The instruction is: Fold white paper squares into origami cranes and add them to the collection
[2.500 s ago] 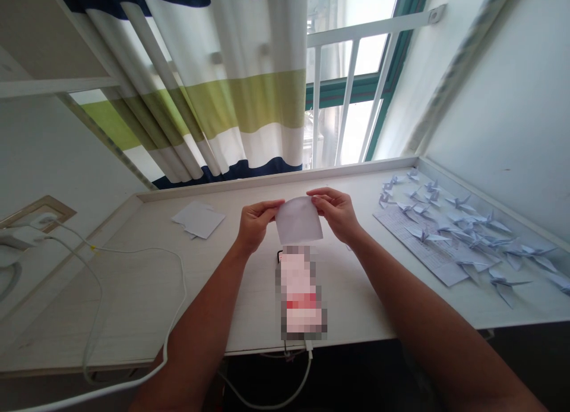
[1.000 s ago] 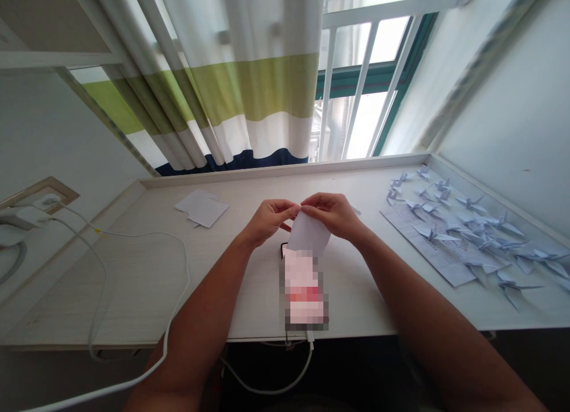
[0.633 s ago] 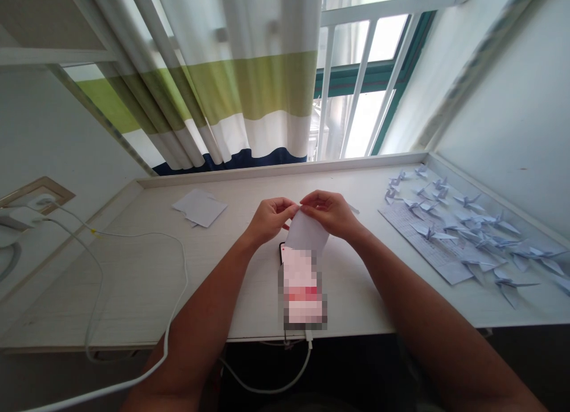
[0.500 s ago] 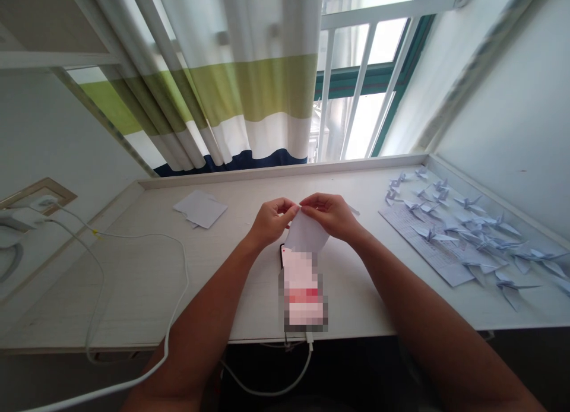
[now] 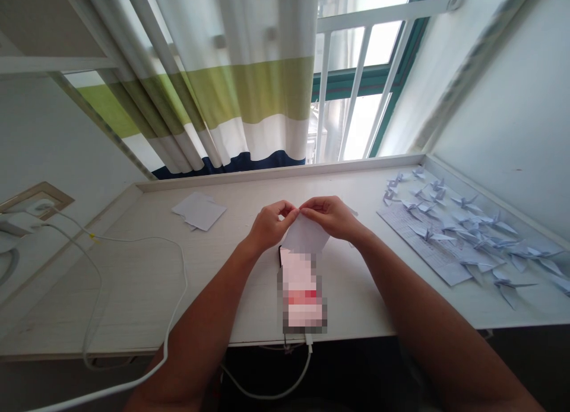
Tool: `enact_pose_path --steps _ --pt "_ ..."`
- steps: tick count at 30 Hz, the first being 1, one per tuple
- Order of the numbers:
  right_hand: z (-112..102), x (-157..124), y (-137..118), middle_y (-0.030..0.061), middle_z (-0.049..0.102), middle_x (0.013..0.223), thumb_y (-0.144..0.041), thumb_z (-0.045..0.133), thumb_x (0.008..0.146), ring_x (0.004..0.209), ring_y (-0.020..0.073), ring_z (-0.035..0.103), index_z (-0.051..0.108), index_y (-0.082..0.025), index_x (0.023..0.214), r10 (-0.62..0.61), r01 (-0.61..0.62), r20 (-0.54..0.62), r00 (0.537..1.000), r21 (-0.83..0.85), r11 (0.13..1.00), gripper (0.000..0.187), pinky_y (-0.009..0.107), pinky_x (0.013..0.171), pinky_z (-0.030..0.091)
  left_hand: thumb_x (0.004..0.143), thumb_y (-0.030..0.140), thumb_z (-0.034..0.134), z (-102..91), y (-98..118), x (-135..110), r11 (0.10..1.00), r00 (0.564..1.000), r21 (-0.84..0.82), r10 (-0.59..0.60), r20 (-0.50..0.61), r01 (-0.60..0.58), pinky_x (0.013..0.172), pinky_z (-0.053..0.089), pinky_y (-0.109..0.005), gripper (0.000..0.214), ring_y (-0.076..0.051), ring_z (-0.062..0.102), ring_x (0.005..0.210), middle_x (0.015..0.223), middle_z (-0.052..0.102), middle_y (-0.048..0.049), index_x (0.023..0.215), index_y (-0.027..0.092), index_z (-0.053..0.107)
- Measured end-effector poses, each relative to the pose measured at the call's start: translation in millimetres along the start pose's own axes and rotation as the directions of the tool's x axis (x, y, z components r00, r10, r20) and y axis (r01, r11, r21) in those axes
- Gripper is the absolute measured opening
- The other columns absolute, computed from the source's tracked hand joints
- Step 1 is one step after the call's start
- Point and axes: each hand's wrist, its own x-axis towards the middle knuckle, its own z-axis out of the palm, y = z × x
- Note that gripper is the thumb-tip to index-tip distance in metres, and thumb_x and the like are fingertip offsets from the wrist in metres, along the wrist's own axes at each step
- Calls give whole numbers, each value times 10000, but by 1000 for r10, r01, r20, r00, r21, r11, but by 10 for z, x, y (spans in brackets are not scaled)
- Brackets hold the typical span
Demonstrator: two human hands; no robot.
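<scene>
A piece of white paper (image 5: 307, 235) is pinched at its far edge between both hands, above the desk. My left hand (image 5: 272, 223) is closed on it with thumb and finger. My right hand (image 5: 332, 216) grips the same edge, its thumb tip almost meeting the left one. Under the paper's near end lies a phone (image 5: 303, 269) with a lit, blurred screen, its top partly covered. Whether the paper has creases, I cannot tell.
Several folded paper cranes (image 5: 472, 234) spread over the desk's right side, some on a printed sheet (image 5: 414, 246). Loose white paper pieces (image 5: 200, 211) lie at the left. A white cable (image 5: 184, 263) crosses the left side; another charging cable (image 5: 309, 346) runs from the phone over the front edge.
The hands and the paper are almost unmoved, both still pinching the far edge. The whole view has shifted very slightly.
</scene>
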Motion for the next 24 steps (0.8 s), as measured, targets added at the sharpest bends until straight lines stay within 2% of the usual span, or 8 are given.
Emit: enact_pose_path --steps 5,10,13,17,24 --pt "-2 1 -1 88 757 854 -442 675 878 709 193 686 743 -155 870 8 -8 -3 1000 -25 1000 295 289 582 528 901 495 623 13 28 -8 998 1000 -61 1 -3 -1 615 527 -263 340 -186 648 783 848 706 -64 915 163 693" --pt "-11 29 58 76 741 840 -442 653 894 719 189 669 711 -164 862 -62 59 -58 996 -54 997 286 295 601 520 924 551 571 -6 58 6 952 992 -284 -94 89 115 629 573 -280 426 -183 665 796 834 702 -69 927 146 701" --pt "-15 37 81 72 735 827 -444 662 889 718 189 662 706 -166 854 -87 83 -76 993 -55 995 284 295 604 515 887 583 619 -25 59 14 919 982 -358 -122 141 165 635 586 -287 450 -190 676 821 846 713 -70 935 146 716" --pt "-15 29 73 63 729 813 -431 662 890 684 178 648 701 -170 842 -81 76 -74 994 -61 995 268 284 579 498 805 560 734 -35 68 6 897 975 -392 -147 168 203 651 592 -299 431 -194 684 833 899 737 -73 938 150 731" --pt "-1 15 22 61 727 820 -401 647 893 731 188 646 704 -173 839 -102 90 -71 992 -150 985 241 298 628 497 780 555 759 -28 84 -6 884 964 -402 -167 205 239 683 595 -321 435 -199 692 833 874 734 -71 908 139 733"
